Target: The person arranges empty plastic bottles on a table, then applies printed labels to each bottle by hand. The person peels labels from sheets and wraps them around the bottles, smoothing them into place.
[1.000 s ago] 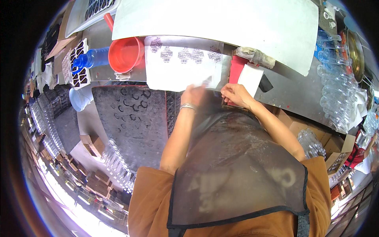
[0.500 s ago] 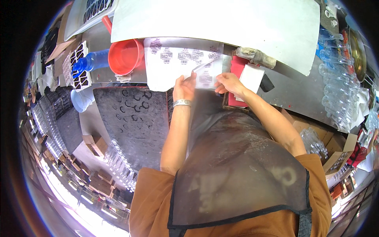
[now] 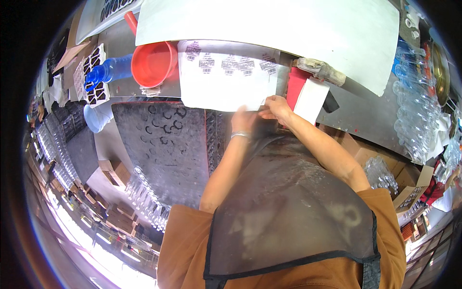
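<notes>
A white label sheet [image 3: 224, 91] lies on the metal bench in front of me, with several dark printed labels along its upper part. My left hand [image 3: 243, 119], a band on its wrist, is at the sheet's near edge; motion smears its fingers. Close beside it, my right hand [image 3: 278, 109] has its fingers pinched together near the sheet's lower right corner. What that pinch holds, if anything, is too small to make out. Just right of this hand are a red block [image 3: 297, 83] and a white box-like piece [image 3: 312, 100].
A red dipper [image 3: 154, 65] and a blue bottle [image 3: 115, 70] stand left of the sheet. A pale board [image 3: 269, 21] covers the far side. A cloth-wrapped bar [image 3: 320, 71] lies at its edge. Clear bottles [image 3: 411, 106] line the right; an open carton [image 3: 406, 188] sits below.
My left hand has moved right and toward me, away from the sheet's middle. The raised, see-through piece between my hands no longer shows; the label sheet lies flatter. My right hand stays nearly in place.
</notes>
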### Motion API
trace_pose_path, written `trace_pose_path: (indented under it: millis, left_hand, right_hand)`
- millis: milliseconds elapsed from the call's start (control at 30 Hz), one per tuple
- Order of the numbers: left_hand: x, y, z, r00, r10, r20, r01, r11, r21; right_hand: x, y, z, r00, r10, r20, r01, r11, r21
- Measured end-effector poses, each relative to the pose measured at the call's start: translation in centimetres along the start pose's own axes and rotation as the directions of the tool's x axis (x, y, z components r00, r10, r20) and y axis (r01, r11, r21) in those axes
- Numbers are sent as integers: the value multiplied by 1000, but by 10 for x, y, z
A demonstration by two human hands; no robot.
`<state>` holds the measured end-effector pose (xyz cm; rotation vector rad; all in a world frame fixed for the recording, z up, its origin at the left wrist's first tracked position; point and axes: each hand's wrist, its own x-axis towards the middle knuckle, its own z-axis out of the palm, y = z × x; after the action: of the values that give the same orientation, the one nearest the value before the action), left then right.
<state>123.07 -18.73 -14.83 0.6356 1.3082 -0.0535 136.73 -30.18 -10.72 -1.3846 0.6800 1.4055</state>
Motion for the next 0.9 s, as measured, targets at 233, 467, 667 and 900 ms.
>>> trace_pose_path:
  millis: [233,467,667,900]
  left_hand:
    - [-10,4,7,987,-158,-24,156,986,-53]
    - [-22,6,13,953,-303,-3,303,953,-31]
    - [-48,61,29,977,-184,104,110,864,492]
    - [9,78,118,474,380,794,-780,-237,579]
  right_hand:
    - [-11,0,6,965,-256,-54,220,906,-361]
    - [2,14,13,944,-240,-225,212,967,-140]
    - [14,11,10,969,-142,-200,115,983,-141]
    - [-3,-1,23,959,-221,-179,158,937,-311]
